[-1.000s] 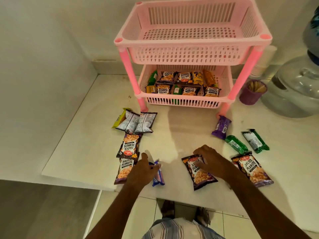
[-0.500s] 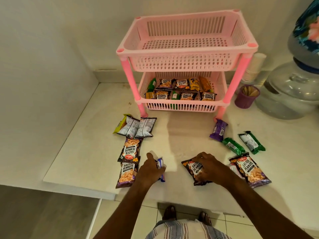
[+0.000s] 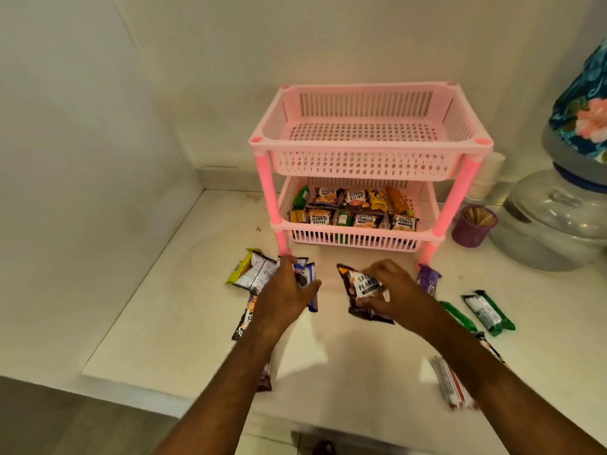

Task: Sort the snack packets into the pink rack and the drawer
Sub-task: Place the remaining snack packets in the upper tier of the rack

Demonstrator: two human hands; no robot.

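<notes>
The two-tier pink rack (image 3: 371,149) stands at the back of the white counter (image 3: 170,307). Its top basket holds nothing; its lower basket (image 3: 354,238) holds several snack packets. My left hand (image 3: 284,297) grips a blue biscuit packet (image 3: 307,280) raised above the counter. My right hand (image 3: 394,295) grips a dark salted peanuts packet (image 3: 363,290), also lifted. Both hands are just in front of the rack's lower tier. No drawer is in view.
Loose packets lie on the counter: a yellow and silver pile (image 3: 253,270) at left, a purple bar (image 3: 428,279), green packets (image 3: 489,311) and a red-white packet (image 3: 451,385) at right. A purple cup (image 3: 473,224) and a water dispenser (image 3: 555,221) stand right of the rack.
Both hands have lifted their packets off the counter and moved forward toward the rack. The camera has tilted up and back.
</notes>
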